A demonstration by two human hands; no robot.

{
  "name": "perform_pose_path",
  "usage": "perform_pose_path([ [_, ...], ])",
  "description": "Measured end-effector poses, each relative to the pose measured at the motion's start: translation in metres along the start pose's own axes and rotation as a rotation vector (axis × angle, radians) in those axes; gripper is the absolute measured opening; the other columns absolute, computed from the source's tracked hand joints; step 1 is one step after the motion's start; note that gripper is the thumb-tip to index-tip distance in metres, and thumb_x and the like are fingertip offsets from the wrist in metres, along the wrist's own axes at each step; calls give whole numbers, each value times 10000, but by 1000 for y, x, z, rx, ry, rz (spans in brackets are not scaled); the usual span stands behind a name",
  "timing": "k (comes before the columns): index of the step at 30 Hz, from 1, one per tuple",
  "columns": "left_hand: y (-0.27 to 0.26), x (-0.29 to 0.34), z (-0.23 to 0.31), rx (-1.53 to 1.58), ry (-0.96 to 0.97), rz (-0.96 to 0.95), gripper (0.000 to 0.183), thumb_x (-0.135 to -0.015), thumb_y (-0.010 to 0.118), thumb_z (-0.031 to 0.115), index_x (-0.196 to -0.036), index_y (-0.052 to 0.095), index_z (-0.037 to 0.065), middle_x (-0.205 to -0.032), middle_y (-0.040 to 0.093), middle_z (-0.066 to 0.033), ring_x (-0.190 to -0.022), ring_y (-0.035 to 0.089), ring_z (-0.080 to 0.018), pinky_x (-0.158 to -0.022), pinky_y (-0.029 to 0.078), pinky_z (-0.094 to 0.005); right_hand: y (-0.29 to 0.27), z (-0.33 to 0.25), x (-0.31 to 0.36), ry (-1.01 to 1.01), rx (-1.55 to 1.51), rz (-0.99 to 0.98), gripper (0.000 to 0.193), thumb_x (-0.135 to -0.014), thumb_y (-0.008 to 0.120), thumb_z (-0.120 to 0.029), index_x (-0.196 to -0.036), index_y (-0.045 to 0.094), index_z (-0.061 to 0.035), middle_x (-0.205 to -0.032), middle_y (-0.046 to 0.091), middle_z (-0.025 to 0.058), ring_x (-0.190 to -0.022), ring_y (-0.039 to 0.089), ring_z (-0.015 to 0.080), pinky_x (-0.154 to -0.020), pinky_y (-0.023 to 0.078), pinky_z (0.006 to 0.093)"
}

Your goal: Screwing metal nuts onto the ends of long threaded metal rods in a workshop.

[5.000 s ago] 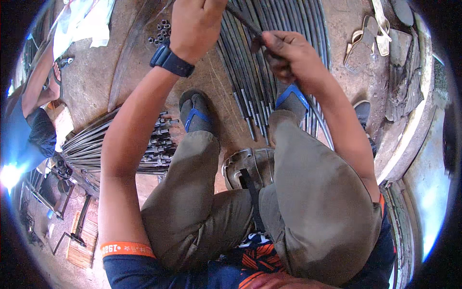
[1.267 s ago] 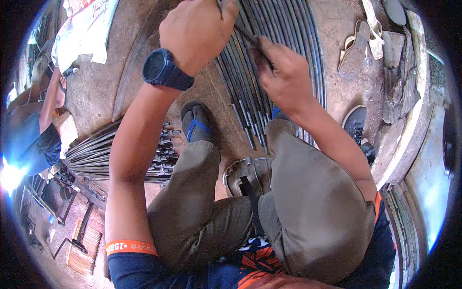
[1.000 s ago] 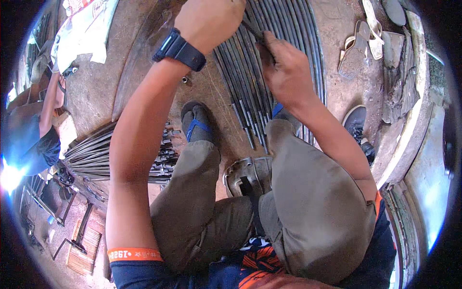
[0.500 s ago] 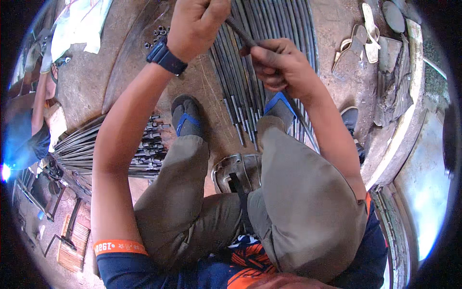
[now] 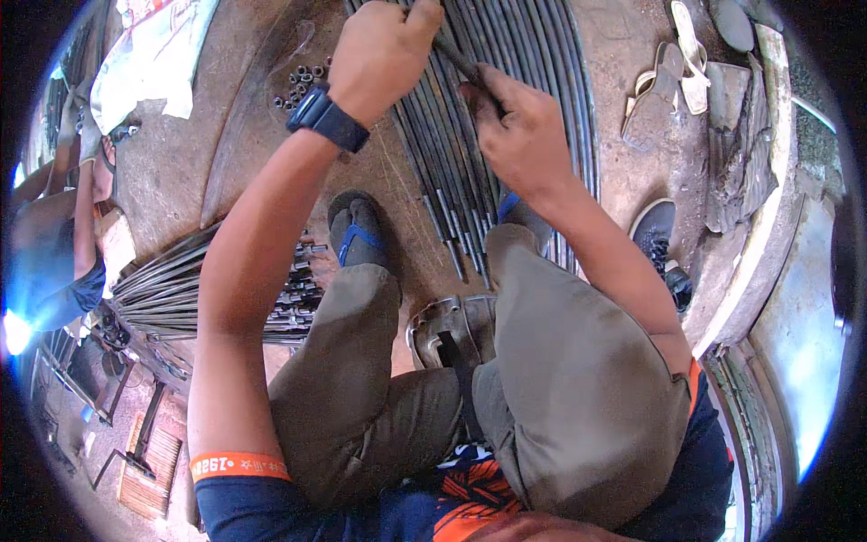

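My left hand (image 5: 384, 61), with a dark watch at its wrist, is closed round a dark metal rod (image 5: 457, 58) near the top of the view. A short way to the right, my right hand (image 5: 524, 135) grips the same rod with thumb and fingers; part of its grip is hidden. The rod slants down to the right between the hands. Beneath them, many long dark rods (image 5: 542, 54) lie side by side on the floor, several with brighter near ends. Small metal nuts (image 5: 302, 86) are scattered left of my left wrist.
A second bundle of rods (image 5: 181, 285) with fittings on the ends lies left of my legs. Loose sandals (image 5: 652, 90) and a dark shoe (image 5: 652, 230) are at the right. A person (image 5: 59, 235) sits at the far left near a bright light (image 5: 16, 332). White cloth (image 5: 158, 63) lies upper left.
My right hand has turned over on the rod, now showing more of its back. The left hand has shifted slightly right and still grips the rod. The view has shifted a little.
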State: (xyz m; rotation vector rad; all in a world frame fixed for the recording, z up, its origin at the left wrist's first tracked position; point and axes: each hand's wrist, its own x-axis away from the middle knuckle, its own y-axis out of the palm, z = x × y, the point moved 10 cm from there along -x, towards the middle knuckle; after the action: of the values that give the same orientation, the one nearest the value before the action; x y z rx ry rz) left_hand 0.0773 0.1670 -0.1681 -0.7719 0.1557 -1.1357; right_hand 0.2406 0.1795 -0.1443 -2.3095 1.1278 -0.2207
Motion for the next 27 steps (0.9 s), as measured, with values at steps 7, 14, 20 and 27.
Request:
perform_pose_path([
  [7,-14,12,14,233,238,219,606,-979,412,465,-601,335,-2,-501,285,-62,-446,250,-153,-431,216,-390,2,16,-6,322,-321,-232,260,-871,641,-193,-947,629,55,-618,585,103,-505,522,183,-490,420,341],
  [14,-29,36,51,349,500,250,509,-980,447,391,-656,512,3,-577,427,12,-525,348,-86,-485,314,-292,39,-1,32,858,-1474,-824,327,-899,649,-320,-977,617,-4,-558,350,-45,-423,300,26,-358,191,194],
  [20,-3,21,0,897,27,19,448,-999,374,383,-813,601,44,-691,537,-13,-578,449,-90,-521,370,-256,31,4,30,839,-1171,-671,297,-894,654,-301,-983,655,-17,-564,394,-43,-433,338,35,-374,218,193],
  [27,-31,24,21,185,231,94,479,-978,461,351,-739,522,-60,-597,489,-69,-582,413,-117,-532,353,-323,16,21,12,486,-433,-340,293,-852,687,-221,-972,678,47,-609,569,52,-500,475,73,-468,377,267],
])
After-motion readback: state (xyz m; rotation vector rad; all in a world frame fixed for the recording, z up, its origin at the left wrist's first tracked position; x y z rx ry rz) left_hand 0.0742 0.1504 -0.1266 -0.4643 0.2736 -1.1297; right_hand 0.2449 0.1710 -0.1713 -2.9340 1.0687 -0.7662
